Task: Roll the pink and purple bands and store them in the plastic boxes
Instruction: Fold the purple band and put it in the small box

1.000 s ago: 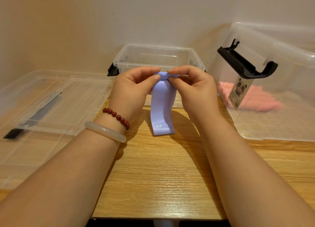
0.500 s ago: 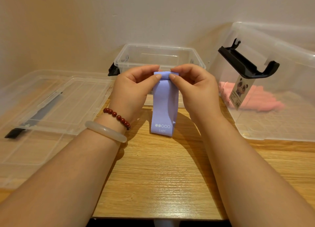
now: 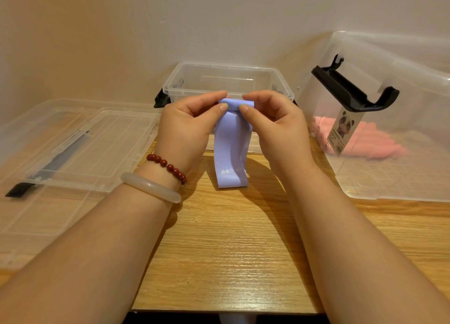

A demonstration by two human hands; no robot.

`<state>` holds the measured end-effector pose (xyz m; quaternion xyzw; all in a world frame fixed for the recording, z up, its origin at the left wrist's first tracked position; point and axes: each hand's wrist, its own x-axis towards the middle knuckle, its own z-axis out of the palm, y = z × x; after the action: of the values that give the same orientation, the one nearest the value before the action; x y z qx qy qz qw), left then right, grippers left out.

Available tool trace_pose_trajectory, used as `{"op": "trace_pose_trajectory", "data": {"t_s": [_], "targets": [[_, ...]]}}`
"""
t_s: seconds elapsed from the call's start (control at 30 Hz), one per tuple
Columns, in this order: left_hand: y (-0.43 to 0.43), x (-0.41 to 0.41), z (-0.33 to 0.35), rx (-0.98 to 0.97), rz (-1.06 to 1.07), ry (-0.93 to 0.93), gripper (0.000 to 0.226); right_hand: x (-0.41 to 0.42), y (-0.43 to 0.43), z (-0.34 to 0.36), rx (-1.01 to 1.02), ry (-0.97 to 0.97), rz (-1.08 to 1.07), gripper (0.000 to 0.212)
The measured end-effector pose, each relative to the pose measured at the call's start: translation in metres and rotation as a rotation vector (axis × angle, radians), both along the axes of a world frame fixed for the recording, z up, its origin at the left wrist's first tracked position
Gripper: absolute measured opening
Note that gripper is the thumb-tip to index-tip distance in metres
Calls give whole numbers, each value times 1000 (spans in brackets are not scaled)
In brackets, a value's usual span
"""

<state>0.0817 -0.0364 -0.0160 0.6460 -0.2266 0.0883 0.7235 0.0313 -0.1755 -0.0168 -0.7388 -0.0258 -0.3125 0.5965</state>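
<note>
The person holds both hands up over the middle of the wooden surface (image 3: 231, 250), with the purple band (image 3: 231, 153) between them. The left hand (image 3: 187, 126) pinches the top of the band from the left, thumb on the near face and curled fingers behind. The right hand (image 3: 275, 129) pinches it the same way from the right. The two thumb tips sit close together on the band, just below a small rolled section at its top edge. Below the roll the band hangs down flat and loose, with a row of white dots printed near its lower end. That lower end comes down close to the surface, and I cannot tell whether it touches.

On the left wrist there is a string of dark red beads (image 3: 168, 165) and, just behind it, a pale smooth bangle (image 3: 151, 186).

Straight behind the hands, against the wall, stands a small clear plastic box (image 3: 194, 67), open at the top, with a black latch showing at its left end. To the right stands a much larger clear box (image 3: 389, 185). A black clip handle (image 3: 350, 92) sticks up at its near left side, and a panda label (image 3: 342, 131) is on its wall below that. Through the wall a heap of pink bands (image 3: 379, 146) shows, lying on the bottom of this box. On the left of the surface lie clear plastic lids (image 3: 73, 148), flat and overlapping, one of them with a dark strip along it.
</note>
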Motion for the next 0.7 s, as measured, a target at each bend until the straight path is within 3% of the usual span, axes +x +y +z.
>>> {"op": "trace_pose_trajectory", "data": {"t_s": [0.33,0.7], "targets": [[-1,-8,3,27,40,-52,26,0,1,0,52,-21,-42,22],[-2,-3,0,-47,-20,12,23,2,-5,0,64,-87,-5,19]]}}
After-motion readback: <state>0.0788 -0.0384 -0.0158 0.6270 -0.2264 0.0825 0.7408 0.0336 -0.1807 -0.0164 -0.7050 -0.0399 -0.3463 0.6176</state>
